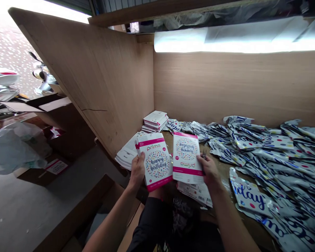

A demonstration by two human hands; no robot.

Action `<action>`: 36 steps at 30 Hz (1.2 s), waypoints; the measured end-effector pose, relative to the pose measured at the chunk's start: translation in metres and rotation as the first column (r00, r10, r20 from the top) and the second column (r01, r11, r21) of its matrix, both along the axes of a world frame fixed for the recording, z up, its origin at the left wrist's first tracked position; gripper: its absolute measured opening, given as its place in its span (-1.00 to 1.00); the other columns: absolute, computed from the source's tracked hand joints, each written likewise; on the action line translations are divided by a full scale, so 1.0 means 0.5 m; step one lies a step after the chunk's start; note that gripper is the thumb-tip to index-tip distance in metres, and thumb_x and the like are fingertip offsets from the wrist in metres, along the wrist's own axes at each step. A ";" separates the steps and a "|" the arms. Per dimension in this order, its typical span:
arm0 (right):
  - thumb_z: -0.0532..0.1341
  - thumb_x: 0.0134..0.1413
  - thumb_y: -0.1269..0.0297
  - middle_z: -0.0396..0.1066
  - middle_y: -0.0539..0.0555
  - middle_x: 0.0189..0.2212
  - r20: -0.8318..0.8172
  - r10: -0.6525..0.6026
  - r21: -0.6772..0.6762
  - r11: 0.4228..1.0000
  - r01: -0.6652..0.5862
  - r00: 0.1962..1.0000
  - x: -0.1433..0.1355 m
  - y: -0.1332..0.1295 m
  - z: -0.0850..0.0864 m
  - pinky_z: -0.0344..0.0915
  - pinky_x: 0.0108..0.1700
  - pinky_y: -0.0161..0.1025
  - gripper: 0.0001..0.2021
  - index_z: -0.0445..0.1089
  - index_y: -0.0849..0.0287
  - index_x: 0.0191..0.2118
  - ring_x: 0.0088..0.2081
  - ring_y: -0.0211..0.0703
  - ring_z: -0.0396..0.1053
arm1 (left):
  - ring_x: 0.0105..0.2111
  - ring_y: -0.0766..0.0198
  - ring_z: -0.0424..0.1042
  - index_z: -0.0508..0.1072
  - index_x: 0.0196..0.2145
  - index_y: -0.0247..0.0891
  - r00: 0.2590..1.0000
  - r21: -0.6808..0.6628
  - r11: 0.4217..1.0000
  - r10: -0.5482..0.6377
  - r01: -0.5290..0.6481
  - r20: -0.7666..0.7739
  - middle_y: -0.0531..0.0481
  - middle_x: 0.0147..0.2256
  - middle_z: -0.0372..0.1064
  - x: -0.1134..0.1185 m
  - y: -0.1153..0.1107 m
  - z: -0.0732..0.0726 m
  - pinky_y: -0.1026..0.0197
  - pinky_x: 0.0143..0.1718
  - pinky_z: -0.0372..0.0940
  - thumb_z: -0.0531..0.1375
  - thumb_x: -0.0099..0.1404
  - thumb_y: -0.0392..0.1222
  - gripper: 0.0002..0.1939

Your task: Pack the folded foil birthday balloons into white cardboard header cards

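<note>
My left hand is closed on the left edge of a small stack of printed balloon packets, white with pink bands and "happy birthday" reading upright. My right hand grips another such packet, turned upside down, by its right edge. A small dark tool also shows at the right fingers; I cannot make out its kind. The two packets are side by side above my lap. Below the right one lie more printed packets, partly covered.
Folded foil balloons with blue lettering are heaped along the table's right side. A packet stack and fanned packets lie by the wooden side panel. Open cardboard boxes and a plastic bag are on the left.
</note>
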State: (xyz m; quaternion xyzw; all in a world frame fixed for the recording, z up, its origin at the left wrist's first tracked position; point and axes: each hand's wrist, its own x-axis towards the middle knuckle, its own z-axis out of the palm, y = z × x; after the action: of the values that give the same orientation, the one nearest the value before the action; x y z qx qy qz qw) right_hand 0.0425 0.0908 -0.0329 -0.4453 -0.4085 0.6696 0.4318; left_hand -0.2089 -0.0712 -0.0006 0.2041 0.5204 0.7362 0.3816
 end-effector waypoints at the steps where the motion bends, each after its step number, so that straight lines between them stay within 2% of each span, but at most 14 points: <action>1: 0.46 -0.23 0.06 0.60 0.08 -0.39 0.116 -0.020 0.061 0.998 0.013 0.993 0.028 0.019 0.000 0.47 -0.33 -0.02 -0.57 0.41 0.07 -0.20 -0.37 0.13 0.55 | -0.14 -0.15 0.63 0.48 -0.01 -0.32 0.999 0.024 1.000 0.017 -0.016 -0.033 -0.26 -0.12 0.64 -0.013 -0.003 0.002 -0.06 -0.14 0.51 0.33 0.29 0.32 -0.37; 4: 0.37 -0.14 0.07 0.60 0.23 -0.28 0.411 -0.175 0.303 0.952 0.046 0.895 0.070 0.047 0.010 0.40 -0.24 -0.08 -0.70 0.46 0.11 -0.28 -0.23 0.14 0.51 | -0.09 -0.06 0.59 0.42 0.07 -0.22 0.971 0.091 0.994 0.073 -0.054 -0.227 -0.18 -0.03 0.60 -0.044 -0.003 -0.004 0.00 -0.08 0.47 0.27 0.38 0.26 -0.45; 6: 0.31 -0.05 0.07 0.60 0.27 -0.16 0.453 -0.223 0.414 0.910 0.017 0.863 0.048 0.032 0.022 0.36 -0.21 -0.10 -0.69 0.51 0.14 -0.20 -0.21 0.09 0.46 | -0.06 -0.01 0.54 0.44 0.05 -0.18 0.899 0.094 0.991 0.122 -0.091 -0.421 -0.14 -0.03 0.57 -0.053 0.005 -0.022 0.04 -0.01 0.41 0.25 0.41 0.23 -0.53; 8: 0.26 0.04 0.08 0.58 0.25 0.00 0.384 -0.100 0.452 0.887 -0.092 0.918 -0.007 -0.002 0.032 0.34 -0.22 -0.12 -0.58 0.52 0.13 0.01 -0.26 -0.01 0.41 | -0.08 -0.01 0.49 0.48 -0.06 -0.18 0.826 0.072 0.990 0.138 -0.118 -0.546 -0.13 -0.12 0.55 -0.052 0.015 -0.051 0.05 0.03 0.36 0.28 0.37 0.22 -0.58; 11: 0.25 0.05 0.15 0.49 0.18 0.18 0.200 0.174 0.466 0.849 -0.250 0.964 -0.108 -0.055 0.029 0.35 -0.22 -0.16 -0.44 0.42 0.05 0.21 -0.29 -0.11 0.37 | -0.15 -0.06 0.45 0.48 -0.23 -0.17 0.810 0.044 0.994 0.110 -0.104 -0.575 -0.14 -0.27 0.50 -0.040 0.029 -0.104 -0.02 0.06 0.32 0.36 0.24 0.22 -0.60; 13: 0.24 0.08 0.14 0.52 0.15 0.11 0.154 0.218 0.489 0.831 -0.266 0.964 -0.159 -0.075 0.016 0.36 -0.17 -0.17 -0.48 0.43 0.06 0.19 -0.23 -0.09 0.39 | -0.12 -0.12 0.43 0.46 -0.25 -0.16 0.812 0.032 0.996 0.088 -0.085 -0.577 -0.17 -0.28 0.47 -0.032 0.032 -0.134 -0.08 0.09 0.30 0.38 0.19 0.21 -0.59; 15: 0.22 0.14 0.08 0.55 0.12 -0.07 0.166 0.194 0.511 0.821 -0.252 0.967 -0.188 -0.079 0.000 0.37 -0.11 -0.16 -0.58 0.47 0.10 0.09 -0.16 -0.04 0.40 | -0.05 -0.17 0.42 0.46 -0.21 -0.15 0.818 0.025 0.997 0.070 -0.068 -0.572 -0.19 -0.23 0.46 -0.026 0.031 -0.154 -0.11 0.12 0.29 0.39 0.18 0.20 -0.57; 18: 0.20 0.19 -0.03 0.50 0.06 -0.25 0.185 0.166 0.521 0.819 -0.240 0.969 -0.204 -0.069 -0.012 0.36 -0.07 -0.15 -0.64 0.48 0.11 -0.07 -0.14 0.00 0.39 | -0.03 -0.19 0.41 0.45 -0.16 -0.16 0.825 0.013 0.999 0.037 -0.036 -0.565 -0.21 -0.19 0.47 -0.026 0.031 -0.164 -0.14 0.15 0.28 0.38 0.18 0.21 -0.55; 22: 0.22 0.17 -0.08 0.50 0.06 -0.18 0.146 0.159 0.514 0.831 -0.212 0.976 -0.221 -0.057 0.002 0.34 0.00 -0.15 -0.62 0.46 0.10 -0.07 -0.12 -0.02 0.38 | 0.02 -0.18 0.42 0.46 -0.15 -0.18 0.827 0.013 1.000 0.001 0.007 -0.562 -0.24 -0.11 0.51 -0.033 0.044 -0.136 -0.17 0.22 0.25 0.38 0.20 0.19 -0.55; 25: 0.28 0.09 -0.08 0.52 0.05 -0.17 0.111 0.187 0.484 0.848 -0.218 0.976 -0.235 -0.056 0.018 0.35 0.01 -0.15 -0.60 0.46 0.10 -0.09 -0.09 -0.02 0.39 | 0.04 -0.17 0.46 0.53 -0.11 -0.23 0.835 0.023 0.998 -0.031 0.053 -0.549 -0.25 -0.04 0.55 -0.037 0.056 -0.089 -0.14 0.22 0.27 0.42 0.17 0.13 -0.54; 28: 0.34 0.02 -0.06 0.50 0.02 -0.32 0.091 0.240 0.388 0.886 -0.256 0.967 -0.227 -0.064 0.028 0.40 -0.17 -0.17 -0.63 0.45 0.10 -0.16 -0.22 -0.05 0.42 | -0.04 -0.17 0.54 0.59 -0.12 -0.25 0.863 0.011 0.995 -0.084 0.103 -0.498 -0.21 -0.12 0.62 -0.032 0.054 -0.039 -0.10 0.07 0.40 0.44 0.16 0.06 -0.58; 31: 0.28 0.10 -0.07 0.48 0.05 -0.36 0.049 0.270 0.210 0.938 -0.274 0.962 -0.177 -0.080 0.041 0.39 -0.37 -0.18 -0.65 0.39 0.08 -0.15 -0.36 -0.06 0.45 | -0.16 -0.16 0.61 0.61 -0.15 -0.28 0.900 -0.022 0.992 -0.119 0.121 -0.419 -0.19 -0.22 0.65 -0.015 0.031 -0.007 -0.05 -0.13 0.49 0.41 0.20 0.08 -0.60; 34: 0.29 0.14 0.00 0.52 0.15 -0.12 -0.108 0.171 0.009 0.985 -0.171 0.979 -0.097 -0.113 0.068 0.48 -0.29 -0.08 -0.61 0.36 0.03 0.03 -0.19 0.04 0.56 | -0.22 -0.17 0.64 0.60 -0.10 -0.32 0.964 -0.051 0.991 -0.134 0.126 -0.231 -0.22 -0.21 0.66 0.014 -0.003 0.003 -0.07 -0.18 0.53 0.44 0.18 0.08 -0.54; 36: 0.31 0.18 0.04 0.49 0.16 0.01 -0.100 0.152 0.049 0.988 -0.147 0.983 -0.046 -0.150 0.091 0.50 -0.25 -0.08 -0.47 0.31 -0.04 0.24 -0.10 0.06 0.56 | -0.20 -0.18 0.65 0.58 -0.05 -0.33 0.982 -0.070 0.986 -0.159 0.152 -0.100 -0.24 -0.17 0.66 0.038 -0.023 0.004 -0.11 -0.14 0.55 0.49 0.12 0.03 -0.48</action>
State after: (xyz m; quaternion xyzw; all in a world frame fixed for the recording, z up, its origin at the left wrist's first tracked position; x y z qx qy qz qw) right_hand 0.0195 0.0156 0.0124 -0.3691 -0.4314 0.7138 0.4100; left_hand -0.1900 -0.0829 0.0014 0.2705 0.5448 0.6759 0.4162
